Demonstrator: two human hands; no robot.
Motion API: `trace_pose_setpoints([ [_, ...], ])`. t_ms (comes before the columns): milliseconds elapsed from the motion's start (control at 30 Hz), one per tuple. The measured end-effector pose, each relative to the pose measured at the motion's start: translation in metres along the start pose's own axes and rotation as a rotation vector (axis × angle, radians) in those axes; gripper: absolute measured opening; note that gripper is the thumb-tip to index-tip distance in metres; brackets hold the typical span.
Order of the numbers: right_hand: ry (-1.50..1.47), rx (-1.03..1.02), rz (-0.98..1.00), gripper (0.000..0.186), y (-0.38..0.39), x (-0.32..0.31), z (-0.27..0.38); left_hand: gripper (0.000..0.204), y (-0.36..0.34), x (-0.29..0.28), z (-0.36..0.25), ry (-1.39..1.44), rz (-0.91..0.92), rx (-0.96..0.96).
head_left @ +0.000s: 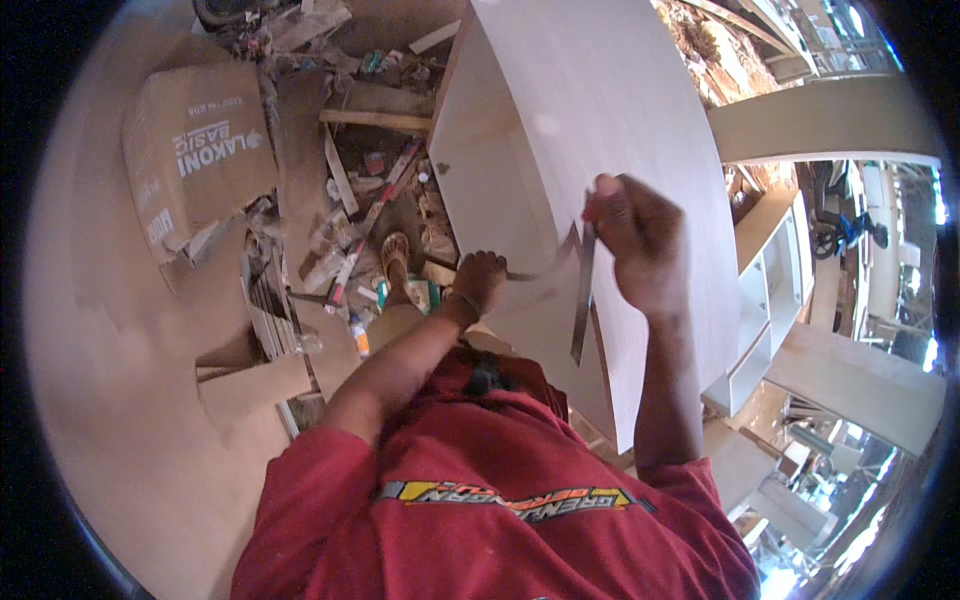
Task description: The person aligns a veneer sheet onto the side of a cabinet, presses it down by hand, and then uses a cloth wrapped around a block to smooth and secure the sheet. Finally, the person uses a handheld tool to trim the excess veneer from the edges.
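A large pale wooden cabinet carcass [620,100] stands in front of me, its side opening facing left. My left hand [480,284] is closed at the open side, with one end of a thin dark strip [540,274] at its fingers. The strip curves up toward my right hand [638,235], which is closed and raised over the cabinet's front edge. A narrow dark length [582,310] hangs from the right hand; I cannot tell whether it belongs to the same strip. Something red shows at the right fingertips, too blurred to name.
Wood offcuts and litter cover the floor around my sandalled foot [396,255]. A red-and-grey bar, perhaps a level [372,215], leans there. A cardboard carton [205,150] lies left, beside a broad brown board [130,400]. Another white cabinet [770,290] and panels [850,385] stand right.
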State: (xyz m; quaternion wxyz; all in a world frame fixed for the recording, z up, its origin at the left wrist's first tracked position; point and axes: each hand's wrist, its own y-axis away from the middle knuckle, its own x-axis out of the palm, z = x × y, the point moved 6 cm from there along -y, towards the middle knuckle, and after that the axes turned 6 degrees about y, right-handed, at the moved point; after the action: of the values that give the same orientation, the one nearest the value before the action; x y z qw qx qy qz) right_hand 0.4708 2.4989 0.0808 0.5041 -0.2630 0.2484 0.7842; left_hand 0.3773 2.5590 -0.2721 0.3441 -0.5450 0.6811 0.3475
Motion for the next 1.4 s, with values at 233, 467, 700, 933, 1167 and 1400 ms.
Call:
trace_pose_setpoints([
  [233,0.032,0.041,0.001,0.046,-0.022,0.016,-0.011,0.016,0.002,0.000,0.020,0.030,0.053,-0.058],
  [467,0.071,0.006,0.029,0.042,-0.039,0.022,-0.007,0.016,-0.004,-0.003,0.043,-0.014,0.095,-0.101],
  [700,0.022,-0.036,-0.036,0.046,-0.055,0.020,0.006,0.016,-0.004,0.013,0.073,-0.061,0.134,-0.159],
  [933,-0.002,-0.087,-0.043,0.041,-0.079,0.028,0.019,0.016,-0.007,0.033,0.121,-0.113,0.037,-0.119],
  [1167,-0.003,-0.164,-0.092,0.040,-0.085,0.008,0.049,0.016,-0.012,-0.007,0.129,-0.106,0.206,-0.214],
  [1400,-0.029,-0.087,-0.074,0.042,-0.106,0.019,0.058,0.019,-0.027,-0.008,0.166,-0.120,0.121,-0.268],
])
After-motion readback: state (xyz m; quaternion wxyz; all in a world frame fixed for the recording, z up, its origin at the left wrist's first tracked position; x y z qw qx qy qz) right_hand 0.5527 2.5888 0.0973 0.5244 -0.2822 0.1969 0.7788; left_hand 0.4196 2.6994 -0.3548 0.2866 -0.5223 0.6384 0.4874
